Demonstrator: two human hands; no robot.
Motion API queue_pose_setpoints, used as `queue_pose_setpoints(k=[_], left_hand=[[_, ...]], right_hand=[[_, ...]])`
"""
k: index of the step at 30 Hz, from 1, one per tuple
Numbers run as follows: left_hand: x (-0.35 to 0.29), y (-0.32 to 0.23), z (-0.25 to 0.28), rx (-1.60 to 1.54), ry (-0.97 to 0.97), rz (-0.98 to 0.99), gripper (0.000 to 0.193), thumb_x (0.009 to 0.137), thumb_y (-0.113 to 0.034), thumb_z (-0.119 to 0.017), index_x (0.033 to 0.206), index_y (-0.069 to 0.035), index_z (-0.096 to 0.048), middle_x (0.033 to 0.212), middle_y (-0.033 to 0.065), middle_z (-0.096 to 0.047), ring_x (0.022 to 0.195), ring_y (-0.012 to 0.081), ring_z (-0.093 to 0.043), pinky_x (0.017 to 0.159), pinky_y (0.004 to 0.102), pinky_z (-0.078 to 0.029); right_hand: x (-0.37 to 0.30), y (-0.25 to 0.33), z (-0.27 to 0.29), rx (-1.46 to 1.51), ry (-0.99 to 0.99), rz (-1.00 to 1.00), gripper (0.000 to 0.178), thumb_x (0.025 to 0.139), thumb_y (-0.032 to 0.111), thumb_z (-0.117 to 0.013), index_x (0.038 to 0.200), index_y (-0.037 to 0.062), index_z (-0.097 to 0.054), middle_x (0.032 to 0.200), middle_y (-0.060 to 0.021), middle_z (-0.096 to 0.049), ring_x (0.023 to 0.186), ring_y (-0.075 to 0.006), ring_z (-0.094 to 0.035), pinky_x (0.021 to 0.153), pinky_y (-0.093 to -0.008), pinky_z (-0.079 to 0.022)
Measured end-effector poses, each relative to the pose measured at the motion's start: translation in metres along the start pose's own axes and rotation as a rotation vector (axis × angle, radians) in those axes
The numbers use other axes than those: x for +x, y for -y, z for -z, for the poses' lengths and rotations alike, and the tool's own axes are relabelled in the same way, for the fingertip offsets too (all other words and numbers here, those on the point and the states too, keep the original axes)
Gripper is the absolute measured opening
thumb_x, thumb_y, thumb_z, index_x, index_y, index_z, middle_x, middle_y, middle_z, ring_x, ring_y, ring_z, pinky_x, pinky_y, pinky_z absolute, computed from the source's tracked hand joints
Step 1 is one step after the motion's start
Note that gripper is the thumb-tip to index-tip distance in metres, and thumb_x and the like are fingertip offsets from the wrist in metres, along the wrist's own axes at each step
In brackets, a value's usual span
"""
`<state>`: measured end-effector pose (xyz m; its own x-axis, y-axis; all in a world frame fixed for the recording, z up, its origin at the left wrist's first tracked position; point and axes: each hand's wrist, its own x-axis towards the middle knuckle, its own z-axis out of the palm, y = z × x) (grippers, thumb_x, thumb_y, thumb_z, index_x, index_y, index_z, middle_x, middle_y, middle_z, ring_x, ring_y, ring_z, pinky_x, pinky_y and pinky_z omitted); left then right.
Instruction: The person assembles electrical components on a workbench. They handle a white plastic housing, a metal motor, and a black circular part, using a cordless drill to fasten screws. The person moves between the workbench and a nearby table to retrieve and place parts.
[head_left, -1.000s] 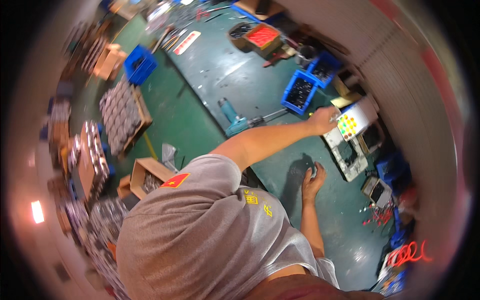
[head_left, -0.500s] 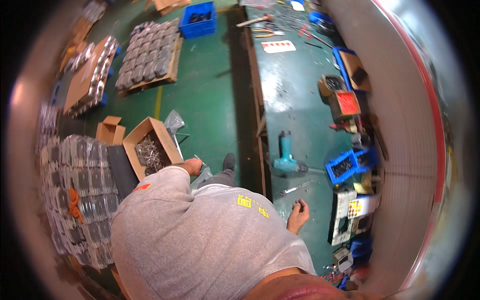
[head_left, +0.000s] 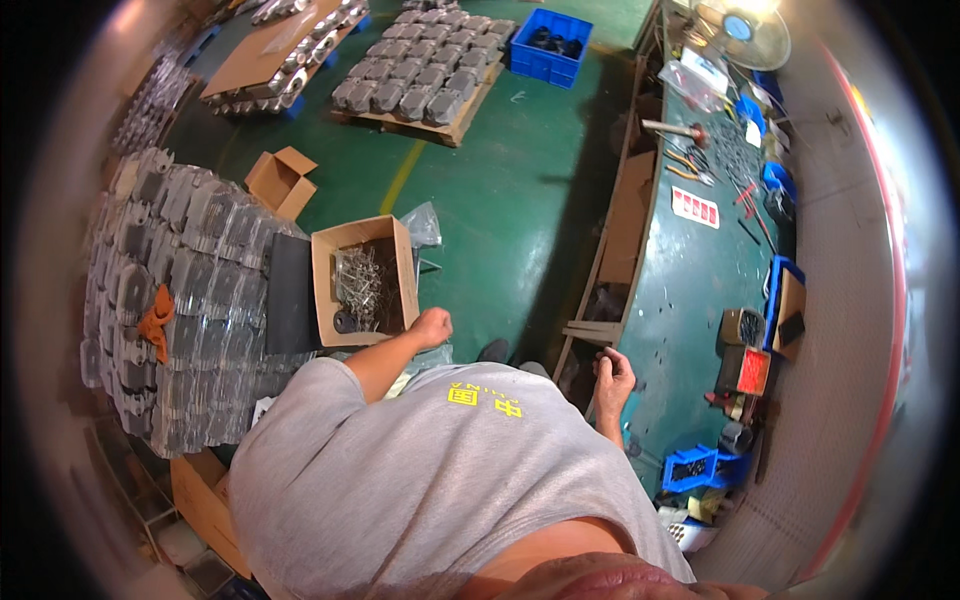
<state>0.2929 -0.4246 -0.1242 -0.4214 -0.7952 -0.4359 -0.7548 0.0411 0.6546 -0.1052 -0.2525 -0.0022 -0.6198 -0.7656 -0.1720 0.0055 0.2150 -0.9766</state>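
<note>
My left hand (head_left: 433, 327) is closed in a fist beside the near right corner of an open cardboard box (head_left: 406, 262). What it holds, if anything, is hidden. Inside the box lies a heap of thin shiny metal pieces (head_left: 362, 285) with a round dark piece near the bottom. My right hand (head_left: 613, 378) is raised at the left edge of the green workbench (head_left: 690, 300), its fingers bent toward the thumb; anything between the fingertips is too small to make out. Beneath and beside my right wrist shows part of a teal power tool (head_left: 629, 418), mostly covered by the arm.
Plastic-wrapped grey castings (head_left: 205, 310) are stacked at left. A loaded pallet (head_left: 430, 70) and a blue crate (head_left: 548, 50) stand on the far floor. Along the bench's right side are blue bins (head_left: 690, 467), a red-filled box (head_left: 753, 371) and pliers (head_left: 690, 163); a fan (head_left: 740, 28) stands at its far end.
My view has turned, with the bench shifting right and downward in it. My right hand has moved from over the bench to its edge. The thin metal piece at my left hand no longer shows.
</note>
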Motion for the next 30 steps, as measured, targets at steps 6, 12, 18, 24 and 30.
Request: queue_pose_setpoints(k=[6, 12, 18, 24, 30], left_hand=[[-0.013, 0.022, 0.043, 0.176, 0.091, 0.368, 0.019, 0.081, -0.019, -0.065, 0.089, -0.004, -0.073, 0.100, 0.0252, -0.070, 0.096, 0.0419, -0.069, 0.082, 0.0508, -0.055], [0.068, 0.014, 0.072, 0.268, 0.066, 0.360, 0.019, 0.084, -0.016, -0.059, 0.088, -0.003, -0.073, 0.102, 0.0261, -0.070, 0.098, 0.0434, -0.068, 0.086, 0.0518, -0.055], [0.177, -0.012, 0.101, -0.156, -0.320, 0.357, 0.011, 0.082, -0.007, -0.062, 0.080, -0.007, -0.073, 0.087, 0.0166, -0.073, 0.087, 0.0326, -0.072, 0.077, 0.0428, -0.056], [0.203, 0.046, 0.093, -0.301, -0.432, 0.504, 0.016, 0.080, -0.010, -0.066, 0.096, -0.008, -0.071, 0.095, 0.0191, -0.073, 0.092, 0.0343, -0.071, 0.080, 0.0459, -0.055], [0.274, 0.078, 0.146, -0.176, -0.153, 0.738, 0.054, 0.075, -0.020, -0.075, 0.126, -0.007, -0.061, 0.123, 0.0236, -0.066, 0.117, 0.0407, -0.063, 0.097, 0.0480, -0.051]], right_hand=[[0.085, -0.009, -0.026, -0.010, 0.068, -0.020, 0.018, 0.098, 0.005, -0.062, 0.113, -0.0039, -0.068, 0.094, -0.0074, -0.072, 0.075, -0.0126, -0.065, 0.068, -0.0268, -0.056], [0.209, 0.004, -0.045, 0.019, 0.060, -0.090, 0.018, 0.097, 0.004, -0.061, 0.111, -0.0042, -0.069, 0.091, -0.0065, -0.071, 0.075, -0.0113, -0.064, 0.066, -0.0254, -0.053], [0.353, 0.047, -0.099, -0.082, 0.328, -0.099, 0.017, 0.096, 0.006, -0.060, 0.107, -0.0037, -0.068, 0.086, -0.0048, -0.069, 0.073, -0.0101, -0.062, 0.064, -0.0247, -0.051], [0.480, 0.051, -0.182, -0.251, 0.498, -0.020, 0.021, 0.095, 0.008, -0.060, 0.109, -0.0050, -0.068, 0.084, -0.0038, -0.068, 0.073, -0.0103, -0.062, 0.069, -0.0264, -0.052], [0.540, -0.002, -0.222, -0.511, 0.556, -0.005, 0.026, 0.087, 0.017, -0.068, 0.101, -0.0039, -0.072, 0.080, -0.0099, -0.072, 0.076, -0.0157, -0.068, 0.071, -0.0317, -0.055]])
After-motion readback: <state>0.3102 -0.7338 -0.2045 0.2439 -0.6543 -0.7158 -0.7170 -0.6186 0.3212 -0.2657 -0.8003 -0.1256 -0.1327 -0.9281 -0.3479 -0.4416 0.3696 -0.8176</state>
